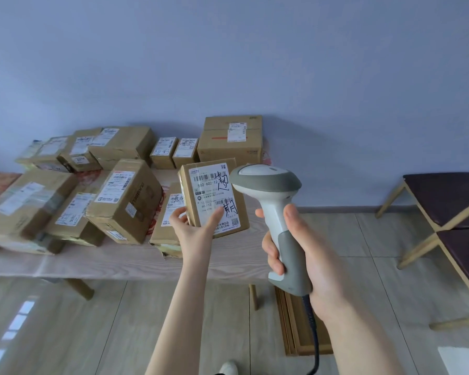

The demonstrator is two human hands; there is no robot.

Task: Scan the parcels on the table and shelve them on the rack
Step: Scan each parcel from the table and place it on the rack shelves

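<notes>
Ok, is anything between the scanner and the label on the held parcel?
Nothing visible between scanner and parcel. One finger of the left hand overlaps the label's lower part; its top barcode is uncovered.

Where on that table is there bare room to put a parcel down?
The table's front strip, before the boxes, is bare, widest at its right end below the held parcel. Back and left are crowded, boxes stacked.
</notes>
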